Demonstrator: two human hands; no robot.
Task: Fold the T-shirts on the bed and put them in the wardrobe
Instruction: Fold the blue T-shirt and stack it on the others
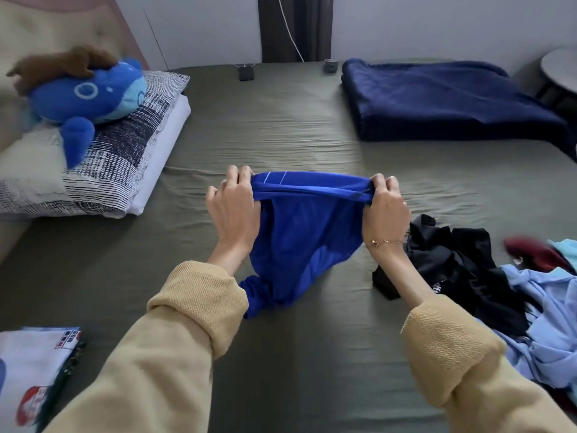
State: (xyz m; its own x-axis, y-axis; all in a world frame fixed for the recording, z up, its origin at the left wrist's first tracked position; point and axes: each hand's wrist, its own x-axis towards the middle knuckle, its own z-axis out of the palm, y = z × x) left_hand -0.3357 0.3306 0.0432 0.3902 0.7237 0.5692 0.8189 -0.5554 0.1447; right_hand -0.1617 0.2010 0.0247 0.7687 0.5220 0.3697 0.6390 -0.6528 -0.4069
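At frame centre our left hand (232, 207) and right hand (385, 206) each grasp the blue T-shirt's (299, 245) top edge; bare bed (281, 126) sheet lies beyond.

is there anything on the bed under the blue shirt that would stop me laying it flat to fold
Nothing visible does. Both the left hand and right hand grip the bright blue T-shirt over bare olive-green bed sheet. The crumpled black garment lies just to its right, near enough to crowd a sleeve.

tan knit sleeves (199, 310), cuffs rolled thick, cover both forearms; a thin gold bracelet (382, 243) circles the right-of-frame wrist.
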